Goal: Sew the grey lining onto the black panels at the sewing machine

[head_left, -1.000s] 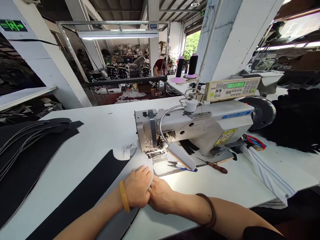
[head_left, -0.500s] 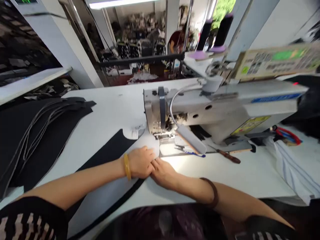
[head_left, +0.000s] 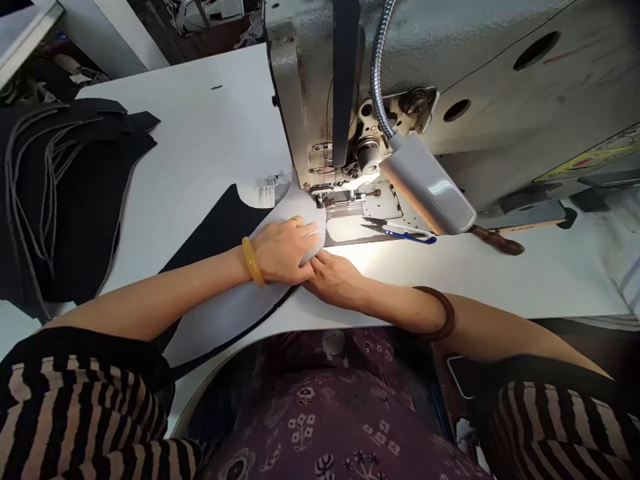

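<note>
A light grey fabric piece (head_left: 235,310) with a dark layer beneath lies on the sewing table, its rounded end under the presser foot (head_left: 321,199) of the sewing machine (head_left: 310,87). My left hand (head_left: 285,252) rests over this end with its fingers bent around the fabric's edge, which curls up a little. Touching it, my right hand (head_left: 335,277) pinches the same edge from the near side; its fingertips are partly hidden. A black fabric panel (head_left: 210,230) and a white label (head_left: 267,193) lie just left of the needle area.
Blue-handled thread snips (head_left: 405,233) lie right of the needle plate. A lamp (head_left: 430,187) on a flexible neck hangs above them, near a brown-handled tool (head_left: 500,241). Stacked black fabric pieces (head_left: 85,200) cover the table's left side.
My view has tilted down and come closer to the needle area. Both hands stay together at the fabric's edge beside the presser foot.
</note>
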